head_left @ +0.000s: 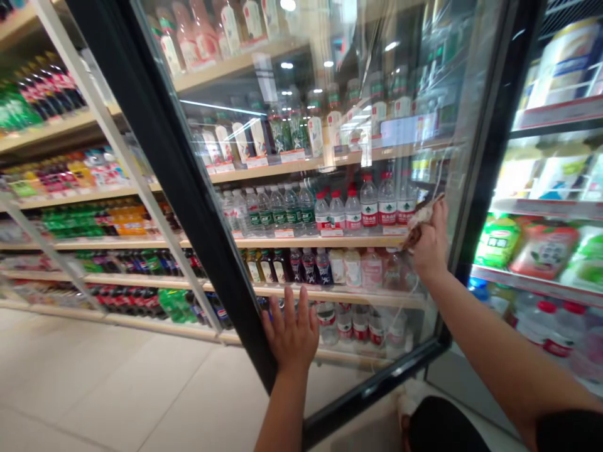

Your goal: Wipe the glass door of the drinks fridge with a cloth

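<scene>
The open glass door (181, 182) slants across the middle of the frame, its black border running from the upper left down to the lower centre. The left hand (292, 333), at the lower centre, lies with its palm towards the door and its fingers spread apart, by the inner edge of the border, and holds nothing. The right hand (431, 248), right of centre, is closed around a crumpled, pale and brown cloth (421, 220), which lies against the pane (339, 383) near the door's right-hand border. Its exact finger placement on the cloth is partly hidden.

Through the pane, rows of bottles stand on pale shelves; the red-capped bottles (369, 204) are just left of the cloth in the frame. At the left of the frame, more shelves carry green bottles (70, 220) and, lower down, dark bottles (127, 300) above the pale tiled floor (94, 376). At the right edge, a lit cooler (541, 208) holds a green pouch (497, 242) beside a red pouch (544, 248). A dark sleeve (570, 433) shows in the lower right corner.
</scene>
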Available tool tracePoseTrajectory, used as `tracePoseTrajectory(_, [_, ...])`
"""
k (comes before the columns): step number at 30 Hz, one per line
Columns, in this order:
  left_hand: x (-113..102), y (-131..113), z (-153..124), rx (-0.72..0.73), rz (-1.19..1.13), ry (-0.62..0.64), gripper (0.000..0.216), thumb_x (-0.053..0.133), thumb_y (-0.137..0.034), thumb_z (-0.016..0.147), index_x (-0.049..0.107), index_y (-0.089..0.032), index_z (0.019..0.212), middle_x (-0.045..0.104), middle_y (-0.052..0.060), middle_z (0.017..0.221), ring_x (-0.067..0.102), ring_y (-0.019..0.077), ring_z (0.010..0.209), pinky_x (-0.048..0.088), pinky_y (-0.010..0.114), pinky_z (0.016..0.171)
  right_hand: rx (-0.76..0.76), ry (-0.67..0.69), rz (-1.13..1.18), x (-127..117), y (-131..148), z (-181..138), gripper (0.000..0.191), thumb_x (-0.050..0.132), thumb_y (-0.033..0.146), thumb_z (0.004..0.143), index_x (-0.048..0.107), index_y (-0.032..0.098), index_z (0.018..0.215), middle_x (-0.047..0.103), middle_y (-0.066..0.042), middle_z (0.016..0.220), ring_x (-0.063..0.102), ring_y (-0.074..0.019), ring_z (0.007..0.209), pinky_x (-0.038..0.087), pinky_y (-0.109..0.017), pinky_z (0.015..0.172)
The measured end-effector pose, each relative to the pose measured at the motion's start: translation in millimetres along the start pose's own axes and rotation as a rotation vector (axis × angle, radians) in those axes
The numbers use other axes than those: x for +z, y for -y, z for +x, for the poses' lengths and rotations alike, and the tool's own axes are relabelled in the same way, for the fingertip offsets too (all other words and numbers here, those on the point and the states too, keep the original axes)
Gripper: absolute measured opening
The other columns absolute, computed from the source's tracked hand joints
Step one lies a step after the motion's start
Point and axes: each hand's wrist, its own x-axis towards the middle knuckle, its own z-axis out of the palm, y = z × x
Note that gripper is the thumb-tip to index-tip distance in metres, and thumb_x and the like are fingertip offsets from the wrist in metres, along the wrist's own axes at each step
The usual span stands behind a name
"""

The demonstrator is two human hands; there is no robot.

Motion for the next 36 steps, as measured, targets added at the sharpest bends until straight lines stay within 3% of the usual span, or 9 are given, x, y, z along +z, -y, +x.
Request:
tracePoseTrajectory(5, [0, 0, -1, -0.013, -0.013, 0.022, 0.071, 0.065, -0.03, 0.087, 0.035, -0.023, 0.151, 0.041, 0.013, 0.153, 0.016, 0.0295, 0.15, 0.017, 0.051, 0.122, -0.176, 0.14, -0.04, 6, 44, -42, 0.067, 0.039, 0.02, 0.095, 0.016, 0.025, 0.157, 0.011, -0.006, 0.167, 0.012, -0.0264, 0.154, 0.017, -0.059, 0.122])
tracePoseTrajectory(10, [-1, -1, -1, -0.022, -0.024, 0.014, 0.069, 0.063, -0.031, 0.088, 0.034, -0.025, 0.151, 0.039, 0.013, 0.154, 0.017, 0.0304, 0.15, 0.018, 0.053, 0.121, -0.296, 0.135, -0.027, 13, 64, -12, 0.068, 0.039, 0.012, 0.093, 0.021, 0.032, 0.156, 0.02, 0.001, 0.165, 0.018, -0.0241, 0.152, 0.02, -0.057, 0.124])
tracePoseTrajectory(12, [-1, -1, -1, -0.02, -0.02, 0.016, 0.071, 0.065, -0.031, 0.088, 0.034, -0.023, 0.151, 0.04, 0.013, 0.153, 0.016, 0.0298, 0.15, 0.017, 0.051, 0.122, -0.346, 0.14, -0.018, 16, 74, -15, 0.068, 0.037, 0.009, 0.093, 0.023, 0.033, 0.155, 0.022, 0.001, 0.164, 0.019, -0.0241, 0.152, 0.022, -0.057, 0.123])
tracePoseTrajectory(18, [-2, -1, 0, -0.019, -0.023, 0.015, 0.071, 0.066, -0.031, 0.087, 0.035, -0.022, 0.151, 0.042, 0.013, 0.152, 0.015, 0.029, 0.15, 0.016, 0.05, 0.122, -0.63, 0.353, -0.003, 22, 93, -84, 0.068, 0.043, 0.006, 0.093, 0.026, 0.028, 0.155, 0.047, -0.007, 0.152, 0.028, -0.023, 0.149, 0.037, -0.051, 0.118])
tracePoseTrajectory(20, [-1, 0, 0, -0.024, -0.026, 0.017, 0.069, 0.065, -0.031, 0.088, 0.036, -0.023, 0.15, 0.043, 0.013, 0.152, 0.015, 0.0288, 0.15, 0.017, 0.051, 0.122, -0.639, 0.357, -0.001, 25, 102, -81, 0.066, 0.042, 0.007, 0.094, 0.027, 0.029, 0.155, 0.05, -0.007, 0.149, 0.03, -0.0227, 0.148, 0.037, -0.05, 0.118])
tracePoseTrajectory(25, [-1, 0, 0, -0.033, -0.044, 0.01, 0.062, 0.063, -0.03, 0.089, 0.041, -0.027, 0.147, 0.044, 0.01, 0.151, 0.02, 0.0292, 0.149, 0.019, 0.052, 0.121, -0.543, 0.261, 0.021, 37, 131, -54, 0.064, 0.038, 0.01, 0.097, 0.022, 0.032, 0.155, 0.041, -0.004, 0.156, 0.026, -0.0224, 0.15, 0.033, -0.052, 0.121])
tracePoseTrajectory(32, [-5, -2, -1, -0.04, -0.046, 0.019, 0.06, 0.062, -0.029, 0.09, 0.041, -0.026, 0.147, 0.047, 0.009, 0.149, 0.018, 0.0282, 0.15, 0.019, 0.051, 0.121, -0.744, 0.515, 0.003, 33, 135, -101, 0.064, 0.044, 0.009, 0.095, 0.03, 0.028, 0.154, 0.052, -0.003, 0.147, 0.029, -0.0187, 0.149, 0.032, -0.041, 0.122])
tracePoseTrajectory(36, [-6, -2, 1, -0.024, -0.018, 0.024, 0.063, 0.063, -0.027, 0.089, 0.04, -0.022, 0.148, 0.045, 0.01, 0.15, 0.017, 0.0296, 0.15, 0.017, 0.05, 0.122, -0.638, 0.391, 0.037, 46, 157, -76, 0.068, 0.045, 0.006, 0.093, 0.026, 0.029, 0.155, 0.046, -0.005, 0.152, 0.029, -0.0218, 0.149, 0.031, -0.046, 0.121])
